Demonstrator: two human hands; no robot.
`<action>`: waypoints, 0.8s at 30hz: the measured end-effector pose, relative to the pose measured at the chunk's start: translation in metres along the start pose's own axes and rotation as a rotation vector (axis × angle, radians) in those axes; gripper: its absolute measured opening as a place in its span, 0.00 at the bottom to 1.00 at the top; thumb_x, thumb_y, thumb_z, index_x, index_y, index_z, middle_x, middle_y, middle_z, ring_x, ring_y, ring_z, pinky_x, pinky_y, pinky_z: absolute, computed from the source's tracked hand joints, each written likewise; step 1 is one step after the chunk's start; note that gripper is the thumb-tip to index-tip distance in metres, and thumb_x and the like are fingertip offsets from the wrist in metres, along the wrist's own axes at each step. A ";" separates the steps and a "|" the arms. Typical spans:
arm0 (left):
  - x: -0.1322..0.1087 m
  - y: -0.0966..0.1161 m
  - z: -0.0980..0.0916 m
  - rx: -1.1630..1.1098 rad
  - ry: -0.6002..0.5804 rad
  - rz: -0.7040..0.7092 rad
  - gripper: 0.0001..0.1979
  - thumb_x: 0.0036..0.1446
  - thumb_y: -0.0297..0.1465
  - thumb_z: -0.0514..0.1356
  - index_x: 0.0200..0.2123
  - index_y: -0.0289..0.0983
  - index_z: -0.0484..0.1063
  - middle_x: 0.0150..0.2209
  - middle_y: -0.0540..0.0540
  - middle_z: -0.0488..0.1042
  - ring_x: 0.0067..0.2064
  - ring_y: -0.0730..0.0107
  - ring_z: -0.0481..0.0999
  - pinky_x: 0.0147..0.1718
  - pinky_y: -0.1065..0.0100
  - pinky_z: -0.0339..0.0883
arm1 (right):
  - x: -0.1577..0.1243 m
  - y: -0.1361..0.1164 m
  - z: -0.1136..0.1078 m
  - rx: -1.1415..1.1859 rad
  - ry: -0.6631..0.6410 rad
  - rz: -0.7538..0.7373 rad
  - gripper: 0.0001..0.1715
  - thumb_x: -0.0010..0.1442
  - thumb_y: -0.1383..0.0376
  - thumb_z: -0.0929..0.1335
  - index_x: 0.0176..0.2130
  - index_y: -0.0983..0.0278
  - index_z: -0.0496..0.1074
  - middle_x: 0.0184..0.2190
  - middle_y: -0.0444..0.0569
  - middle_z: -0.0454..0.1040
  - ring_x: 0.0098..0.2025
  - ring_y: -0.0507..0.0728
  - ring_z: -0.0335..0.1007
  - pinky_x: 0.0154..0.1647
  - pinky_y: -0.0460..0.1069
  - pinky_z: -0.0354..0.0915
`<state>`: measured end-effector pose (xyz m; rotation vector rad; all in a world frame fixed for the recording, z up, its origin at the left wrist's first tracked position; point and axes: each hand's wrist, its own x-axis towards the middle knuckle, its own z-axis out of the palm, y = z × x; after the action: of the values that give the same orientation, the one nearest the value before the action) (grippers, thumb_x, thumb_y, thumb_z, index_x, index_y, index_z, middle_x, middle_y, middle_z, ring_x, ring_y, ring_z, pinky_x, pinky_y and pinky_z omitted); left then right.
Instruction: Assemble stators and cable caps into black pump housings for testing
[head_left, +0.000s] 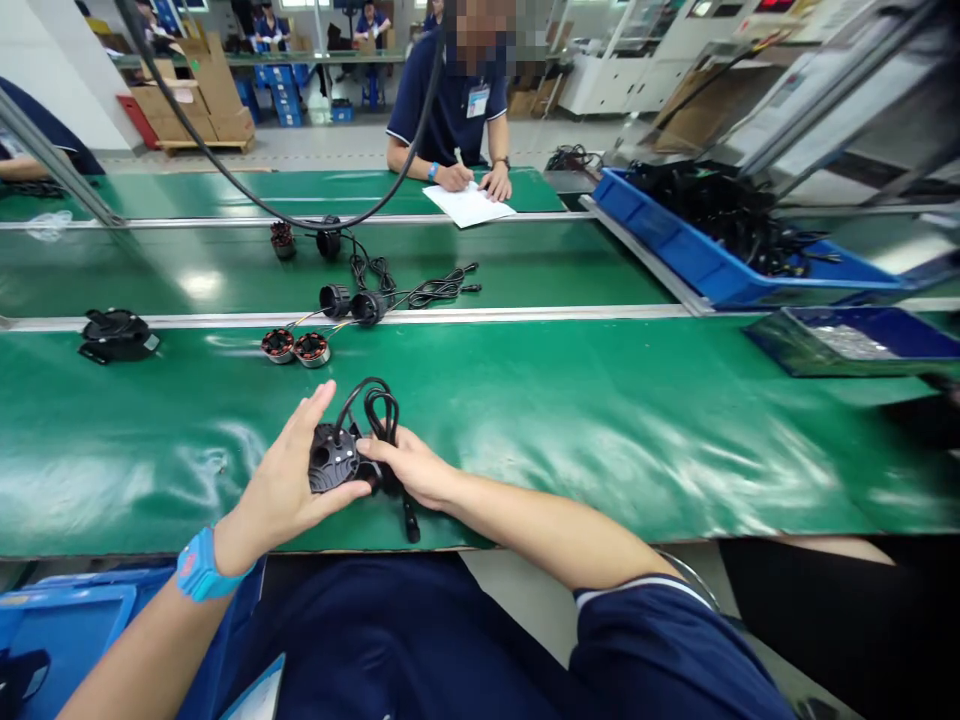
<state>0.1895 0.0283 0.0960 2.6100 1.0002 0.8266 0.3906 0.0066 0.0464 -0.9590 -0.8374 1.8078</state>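
Observation:
My left hand (pixel 289 480) cradles a round black plastic housing (pixel 332 458) with holes in its face, thumb under it and fingers stretched up behind. My right hand (pixel 411 466) pinches the same part at its right side, where a looped black cable (pixel 377 405) comes off it. Both hands hover over the near green belt (pixel 600 420). Two copper-wound motor stators (pixel 295 347) with wires lie just beyond on the belt.
Black round parts and a coiled cable (pixel 439 290) lie on the middle belt, another black housing (pixel 116 335) at left. Blue bins (pixel 675 240) of black cables stand right, and a tray (pixel 847 340). A person opposite writes on paper (pixel 469 203). A thick black hose (pixel 225 170) hangs across.

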 end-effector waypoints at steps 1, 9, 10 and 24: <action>0.004 0.003 0.005 -0.013 0.000 0.032 0.51 0.62 0.53 0.63 0.76 0.42 0.38 0.74 0.34 0.53 0.74 0.46 0.56 0.71 0.43 0.57 | -0.007 -0.003 -0.010 0.012 0.094 -0.039 0.31 0.47 0.45 0.81 0.34 0.63 0.70 0.28 0.41 0.70 0.29 0.51 0.66 0.27 0.46 0.68; 0.002 -0.003 0.066 -0.042 -0.060 0.087 0.42 0.66 0.50 0.60 0.75 0.48 0.45 0.73 0.35 0.55 0.69 0.40 0.64 0.62 0.37 0.68 | -0.078 -0.060 -0.171 0.063 0.933 -0.428 0.32 0.43 0.48 0.80 0.41 0.60 0.71 0.30 0.39 0.73 0.27 0.50 0.65 0.20 0.44 0.64; 0.000 -0.006 0.073 -0.047 -0.070 0.097 0.41 0.66 0.50 0.60 0.75 0.48 0.46 0.72 0.35 0.56 0.68 0.40 0.66 0.60 0.39 0.70 | -0.087 -0.071 -0.195 0.069 1.036 -0.485 0.31 0.43 0.48 0.80 0.41 0.59 0.70 0.30 0.38 0.72 0.26 0.50 0.64 0.20 0.44 0.63; -0.004 -0.026 0.103 -0.071 -0.098 0.037 0.35 0.66 0.49 0.59 0.71 0.48 0.54 0.70 0.36 0.58 0.66 0.43 0.68 0.57 0.44 0.74 | -0.148 -0.147 -0.365 0.186 1.595 -0.647 0.16 0.65 0.55 0.71 0.43 0.60 0.64 0.32 0.38 0.68 0.27 0.49 0.67 0.25 0.45 0.68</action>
<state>0.2326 0.0443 0.0001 2.5880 0.8831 0.7215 0.8101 -0.0220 0.0374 -1.3692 0.0972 0.2205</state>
